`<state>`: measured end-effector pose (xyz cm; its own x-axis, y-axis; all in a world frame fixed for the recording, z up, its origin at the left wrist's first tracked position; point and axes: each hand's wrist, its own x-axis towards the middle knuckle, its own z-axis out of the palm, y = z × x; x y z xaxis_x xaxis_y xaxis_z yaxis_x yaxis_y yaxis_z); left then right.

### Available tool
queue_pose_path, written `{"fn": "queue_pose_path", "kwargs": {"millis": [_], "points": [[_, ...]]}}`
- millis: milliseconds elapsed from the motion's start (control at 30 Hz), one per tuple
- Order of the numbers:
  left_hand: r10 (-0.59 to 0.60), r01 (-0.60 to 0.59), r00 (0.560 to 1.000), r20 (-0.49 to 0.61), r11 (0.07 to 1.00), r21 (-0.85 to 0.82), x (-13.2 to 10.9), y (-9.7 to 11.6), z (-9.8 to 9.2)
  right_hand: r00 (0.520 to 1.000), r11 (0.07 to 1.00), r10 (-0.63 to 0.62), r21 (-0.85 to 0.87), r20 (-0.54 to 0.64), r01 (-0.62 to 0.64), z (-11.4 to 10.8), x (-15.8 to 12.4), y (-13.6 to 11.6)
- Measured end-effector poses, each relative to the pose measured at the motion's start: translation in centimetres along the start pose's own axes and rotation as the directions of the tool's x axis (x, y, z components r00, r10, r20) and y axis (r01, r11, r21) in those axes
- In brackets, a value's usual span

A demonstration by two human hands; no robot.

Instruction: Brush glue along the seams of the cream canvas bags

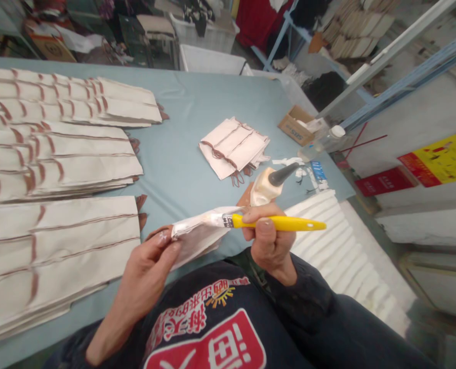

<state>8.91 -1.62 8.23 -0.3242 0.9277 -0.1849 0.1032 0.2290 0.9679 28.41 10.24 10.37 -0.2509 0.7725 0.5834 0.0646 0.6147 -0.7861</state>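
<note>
My right hand (pixel 270 238) is closed around a yellow-handled paintbrush (pixel 293 223). The brush's pale bristles lie against the top edge of a white paper bag (pixel 208 238), where a whitish wet-looking smear shows. Pinched at its left end, the bag is held by my left hand (pixel 151 264), thumb in front; some brown cord or trim shows by those fingers. Just beyond my right hand stands a cream-coloured bottle (pixel 265 188) with a dark grey conical nozzle. Its lower part is partly hidden.
Overlapping rows of white bags with brown cords (pixel 85 148) cover the left of the blue-green table (pixel 166 184). A small bag stack (pixel 233 146) lies mid-table. A cardboard box (pixel 297 125) and clear jar (pixel 322 143) stand at the right; white strips (pixel 343 251) fan out nearer me.
</note>
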Motion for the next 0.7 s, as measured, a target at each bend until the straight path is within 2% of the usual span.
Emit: {"fn": "queue_pose_path", "kwargs": {"millis": [67, 167, 233, 333, 400, 500, 700], "points": [[0.146, -0.145, 0.989, -0.002, 0.981, 0.128, 0.0, 0.0, 0.2, 0.997, 0.995, 0.067, 0.081, -0.034, -0.064, 0.4, 0.6, -0.6], [0.31, -0.302, 0.951, 0.005, 0.923, 0.238, -0.1, -0.2, 0.5, 0.982, 0.969, 0.186, 0.169, -0.021, -0.179, 1.3, 1.3, -0.9], [0.4, -0.382, 0.916, -0.004, 0.878, 0.287, -0.1, -0.4, 0.6, 0.963, 0.933, 0.268, 0.239, 0.036, -0.269, 2.0, 1.3, -0.8], [0.468, -0.434, 0.884, -0.011, 0.828, 0.355, -0.1, -0.6, 0.5, 0.926, 0.881, 0.322, 0.296, 0.197, -0.37, 2.6, 0.9, -0.1], [0.486, -0.439, 0.873, -0.026, 0.809, 0.39, -0.3, -0.8, 0.4, 0.893, 0.876, 0.347, 0.24, 0.286, -0.417, 2.6, 0.6, 0.8], [0.533, -0.473, 0.846, -0.033, 0.777, 0.416, -0.5, -1.1, 0.5, 0.852, 0.884, 0.405, 0.095, 0.331, -0.457, 2.0, 0.9, 2.1], [0.632, -0.595, 0.772, 0.065, 0.683, 0.424, -0.4, -1.8, 0.8, 0.814, 0.922, 0.382, -0.121, 0.437, -0.368, 1.9, 3.7, 2.7]]}}
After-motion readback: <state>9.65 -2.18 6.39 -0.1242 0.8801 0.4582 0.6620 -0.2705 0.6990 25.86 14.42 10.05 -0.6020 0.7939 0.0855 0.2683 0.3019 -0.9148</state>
